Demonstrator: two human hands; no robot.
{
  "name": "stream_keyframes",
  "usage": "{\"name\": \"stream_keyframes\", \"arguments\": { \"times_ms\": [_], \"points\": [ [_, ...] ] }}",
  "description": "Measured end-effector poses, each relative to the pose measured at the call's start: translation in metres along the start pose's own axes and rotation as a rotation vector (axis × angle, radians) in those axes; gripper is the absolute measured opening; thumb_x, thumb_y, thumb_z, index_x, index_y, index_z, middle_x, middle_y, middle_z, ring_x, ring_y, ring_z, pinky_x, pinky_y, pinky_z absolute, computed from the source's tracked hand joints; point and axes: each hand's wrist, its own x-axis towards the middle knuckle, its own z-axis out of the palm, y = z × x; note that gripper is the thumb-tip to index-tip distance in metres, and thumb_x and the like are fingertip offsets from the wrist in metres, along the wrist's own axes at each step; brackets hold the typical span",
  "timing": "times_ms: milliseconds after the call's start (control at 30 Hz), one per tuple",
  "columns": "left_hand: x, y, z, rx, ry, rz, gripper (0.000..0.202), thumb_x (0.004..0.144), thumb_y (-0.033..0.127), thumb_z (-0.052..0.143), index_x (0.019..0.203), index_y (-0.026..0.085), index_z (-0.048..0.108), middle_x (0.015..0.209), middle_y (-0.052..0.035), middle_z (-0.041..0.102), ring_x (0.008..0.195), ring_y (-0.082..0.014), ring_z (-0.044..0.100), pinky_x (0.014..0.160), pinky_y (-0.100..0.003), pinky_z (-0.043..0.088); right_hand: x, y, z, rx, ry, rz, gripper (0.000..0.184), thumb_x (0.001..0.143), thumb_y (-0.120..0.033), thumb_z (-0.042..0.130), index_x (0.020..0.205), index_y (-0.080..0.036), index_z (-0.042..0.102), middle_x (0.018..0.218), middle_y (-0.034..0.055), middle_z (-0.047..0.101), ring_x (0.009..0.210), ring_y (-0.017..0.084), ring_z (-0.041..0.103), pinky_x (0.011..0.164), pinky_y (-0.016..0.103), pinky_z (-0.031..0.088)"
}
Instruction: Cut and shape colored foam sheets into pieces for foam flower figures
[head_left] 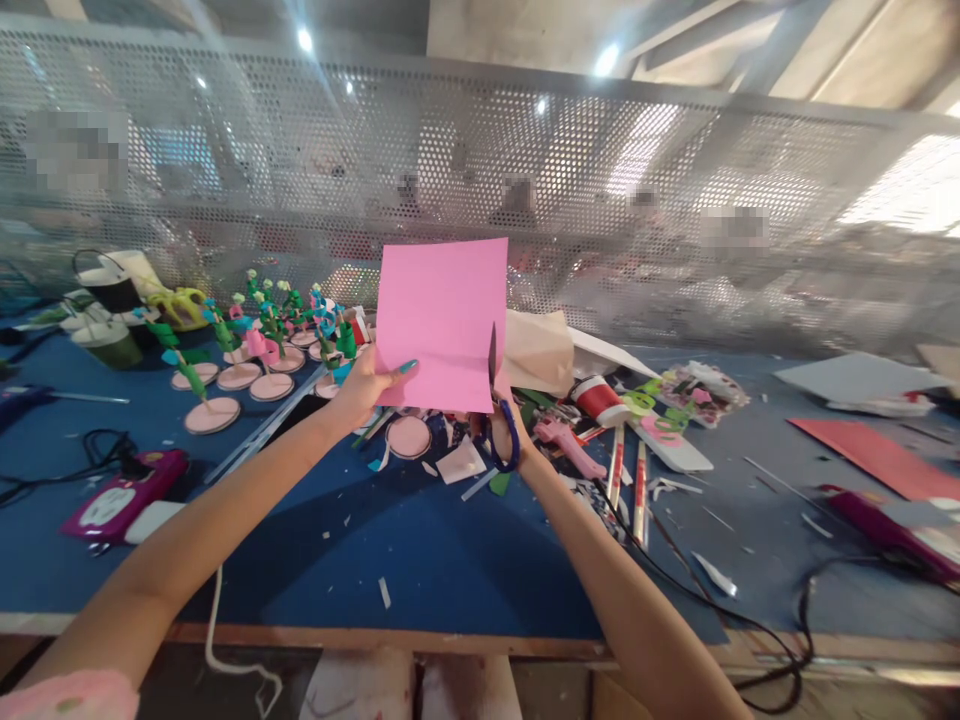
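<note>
A pink sheet of paper (442,320) is raised upright above the middle of the table. My left hand (364,385) pinches its lower left edge, the thumb lying across the front. In my right hand (511,425) are scissors (504,450) with dark blue handles. One dark blade shows in front of the sheet near its right edge, pointing up; the other blade is hidden behind the paper. Below the sheet lie a round wooden disc (409,437) and a pale paper piece (460,461) among scraps.
Several paper flowers on round bases (212,414) stand at the left, near a purple device (124,497). A pink glue gun (571,447), a red ribbon roll (600,400) and a red sheet (877,455) lie rightward. Behind rises a perforated metal screen (450,160).
</note>
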Motion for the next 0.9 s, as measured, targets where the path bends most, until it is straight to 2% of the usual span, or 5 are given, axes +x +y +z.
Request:
{"name": "stream_keyframes", "arguments": {
  "times_ms": [200, 567, 900],
  "points": [
    [-0.005, -0.003, 0.005, -0.019, 0.020, 0.043, 0.066, 0.060, 0.019, 0.074, 0.120, 0.018, 0.046, 0.110, -0.0095, 0.063, 0.107, -0.0267, 0.057, 0.096, -0.044, 0.044, -0.002, 0.005, -0.004, -0.092, 0.008, -0.059, 0.042, 0.078, -0.058, 0.038, 0.066, -0.021, 0.054, 0.039, -0.0024, 0.048, 0.037, 0.013, 0.048, 0.041, 0.026, 0.041],
    [-0.006, -0.009, 0.004, 0.155, 0.001, 0.221, 0.064, 0.068, 0.025, 0.070, 0.125, 0.018, 0.042, 0.120, -0.0097, 0.057, 0.118, -0.0266, 0.049, 0.102, -0.044, 0.038, -0.004, 0.003, -0.006, -0.146, 0.019, -0.104, 0.048, 0.081, -0.060, 0.035, 0.062, -0.020, 0.054, 0.036, -0.0009, 0.048, 0.033, 0.013, 0.046, 0.038, 0.026, 0.039],
    [-0.006, -0.015, 0.000, 0.208, -0.026, 0.229, 0.065, 0.071, 0.028, 0.068, 0.128, 0.019, 0.039, 0.124, -0.0090, 0.054, 0.121, -0.0260, 0.045, 0.106, -0.044, 0.034, -0.005, 0.003, -0.006, -0.165, 0.047, -0.119, 0.047, 0.081, -0.058, 0.036, 0.062, -0.018, 0.053, 0.036, -0.0008, 0.046, 0.033, 0.011, 0.042, 0.036, 0.024, 0.035]
  ]
}}
